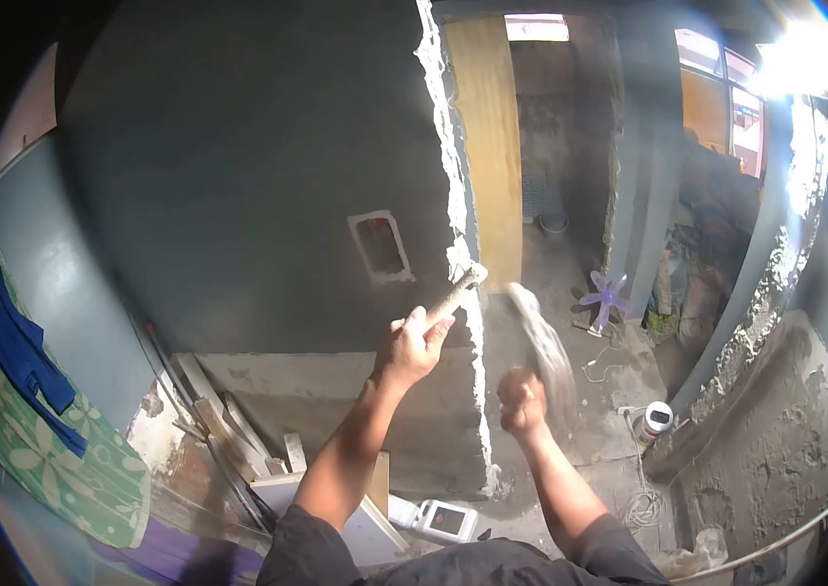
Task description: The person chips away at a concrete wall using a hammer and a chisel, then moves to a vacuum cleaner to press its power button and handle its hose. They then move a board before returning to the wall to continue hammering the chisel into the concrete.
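My left hand is closed round a dusty, thick chisel. The chisel's far end meets the rough white broken edge of a dark grey wall. To its right, my right hand grips a hammer, which is smeared by motion and held apart from the chisel. The exact shape of the hammer's head cannot be made out. A framed rectangular recess is set in the wall to the left of the chisel.
Boards lean at the lower left, near a green patterned cloth and blue trousers. A white boxy device lies low in the middle. A coiled cable and a round container are on the floor at right.
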{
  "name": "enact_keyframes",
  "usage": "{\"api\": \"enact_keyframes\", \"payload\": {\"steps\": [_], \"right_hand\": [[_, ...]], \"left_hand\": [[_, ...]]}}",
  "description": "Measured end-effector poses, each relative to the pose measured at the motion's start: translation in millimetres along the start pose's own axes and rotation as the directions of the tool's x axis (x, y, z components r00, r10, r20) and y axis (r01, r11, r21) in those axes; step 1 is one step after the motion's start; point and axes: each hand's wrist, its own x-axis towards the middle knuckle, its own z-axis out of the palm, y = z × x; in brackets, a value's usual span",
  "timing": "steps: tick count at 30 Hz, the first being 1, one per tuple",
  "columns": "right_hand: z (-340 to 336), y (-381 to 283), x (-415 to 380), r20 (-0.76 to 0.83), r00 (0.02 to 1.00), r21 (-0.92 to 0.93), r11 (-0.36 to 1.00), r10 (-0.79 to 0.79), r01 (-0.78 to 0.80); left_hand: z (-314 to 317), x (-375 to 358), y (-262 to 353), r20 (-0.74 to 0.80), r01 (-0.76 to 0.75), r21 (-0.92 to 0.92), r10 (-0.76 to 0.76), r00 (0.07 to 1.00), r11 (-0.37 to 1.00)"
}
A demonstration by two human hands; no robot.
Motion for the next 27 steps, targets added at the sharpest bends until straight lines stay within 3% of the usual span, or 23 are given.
{"api": "enact_keyframes", "payload": {"steps": [1, 3, 5, 6, 7, 9, 10, 11, 13, 14, 15, 17, 18, 19, 21, 23, 25, 26, 27], "right_hand": [[2, -2, 11, 0.107, 0.982, -0.119, 0.982, 0.156, -0.143], [3, -5, 8, 0.019, 0.987, -0.138, 0.978, 0.162, -0.158], [6, -34, 7, -0.060, 0.997, -0.096, 0.994, 0.037, -0.043], [10, 43, -28, -0.144, 0.936, -0.334, 0.906, -0.320, 0.258], [4, -10, -9, -0.033, 0.984, -0.065, 0.983, -0.176, 0.174], [15, 44, -17, -0.045, 0.975, -0.255, 0.946, -0.219, 0.201], [17, 2, 1, 0.048, 0.982, -0.069, 0.982, 0.181, -0.178], [16, 2, 0, -0.009, 0.975, -0.055, 0.973, 0.223, -0.223], [10, -19, 2, -0.027, 0.991, -0.026, 0.991, 0.128, -0.128], [10, -39, 1, -0.046, 0.999, -0.025, 1.000, 0.008, -0.010], [3, -25, -6, 0.024, 0.976, -0.145, 0.966, -0.215, 0.216], [27, 34, -34, -0.163, 0.982, -0.113, 0.987, 0.097, -0.117], [19, 19, -3, 0.004, 0.875, -0.443, 0.783, -0.484, 0.435], [16, -14, 10, 0.079, 0.967, -0.226, 0.949, 0.241, -0.218], [17, -19, 7, -0.007, 0.961, -0.025, 0.961, 0.275, -0.275], [13, -12, -7, -0.052, 0.992, 0.157, 0.982, 0.117, -0.108], [15, -55, 10, -0.078, 0.983, 0.194, 0.965, -0.164, 0.176], [20, -50, 13, -0.080, 0.970, 0.197, 0.950, -0.229, 0.241], [12, 16, -3, 0.035, 0.965, -0.109, 0.959, -0.260, 0.262]], "left_hand": [[2, -1, 1, -0.030, -0.041, 0.081, 0.044, 0.999, 0.996], [0, 4, 7, -0.006, 0.022, 0.091, -0.021, 1.000, 0.996], [3, 2, -2, -0.052, 0.009, 0.054, -0.006, 0.999, 0.998], [6, 1, -11, -0.039, -0.017, 0.053, 0.019, 0.999, 0.998], [5, 2, -12, -0.043, -0.016, 0.055, 0.018, 0.999, 0.998], [0, 1, -9, 0.029, 0.052, 0.046, -0.053, 0.998, 0.998], [-3, 5, -3, 0.051, -0.092, 0.180, 0.084, 0.995, 0.979], [-8, 8, 4, 0.115, 0.229, -0.002, -0.227, 0.967, 0.974], [-5, 7, -5, 0.069, 0.108, 0.099, -0.115, 0.991, 0.989], [-3, 6, -11, 0.036, 0.034, -0.001, -0.034, 0.999, 0.999], [0, 6, -14, 0.036, 0.035, -0.002, -0.035, 0.999, 0.999], [5, 3, -19, -0.010, 0.005, -0.018, -0.005, 1.000, 1.000], [3, 3, -17, 0.024, 0.022, 0.009, -0.022, 0.999, 1.000], [8, 4, -11, -0.111, -0.058, 0.155, 0.076, 0.991, 0.986], [2, 9, -8, 0.057, 0.161, -0.030, -0.159, 0.986, 0.987], [4, 8, -12, 0.014, 0.111, 0.009, -0.111, 0.994, 0.994], [7, 7, -11, -0.013, 0.058, -0.011, -0.058, 0.998, 0.998], [9, 5, -14, -0.023, 0.061, -0.012, -0.061, 0.998, 0.998], [12, 4, -17, -0.028, 0.058, -0.014, -0.059, 0.998, 0.998]]}}
